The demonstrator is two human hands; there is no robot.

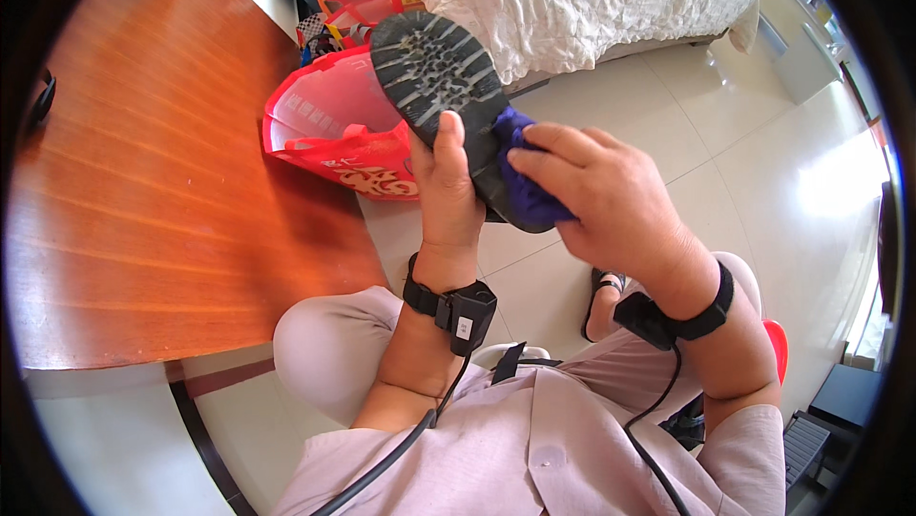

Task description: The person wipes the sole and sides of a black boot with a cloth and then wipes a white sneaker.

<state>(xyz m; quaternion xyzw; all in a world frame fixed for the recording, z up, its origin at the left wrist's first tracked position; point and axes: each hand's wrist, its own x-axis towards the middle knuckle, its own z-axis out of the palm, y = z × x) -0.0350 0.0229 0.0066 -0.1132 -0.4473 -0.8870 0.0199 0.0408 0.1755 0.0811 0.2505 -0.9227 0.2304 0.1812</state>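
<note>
A black shoe (440, 65) is held up before me, its treaded sole turned towards the camera. Around its middle my left hand (449, 183) is closed, the thumb pressed on the sole's edge. Pale grey marks show in the tread grooves of the forefoot. My right hand (608, 190) grips a bunched purple-blue cloth (526, 183) and presses it against the heel end of the sole. The shoe's upper is hidden behind the sole. Both wrists wear black strapped devices with cables.
An orange-brown wooden table (164, 180) stands at my left. Beyond the shoe, a red bag (336, 151) gapes on the floor beside it. A bed with a white cover (565, 1) is at the back. Pale floor tiles (644, 115) stretch to the right.
</note>
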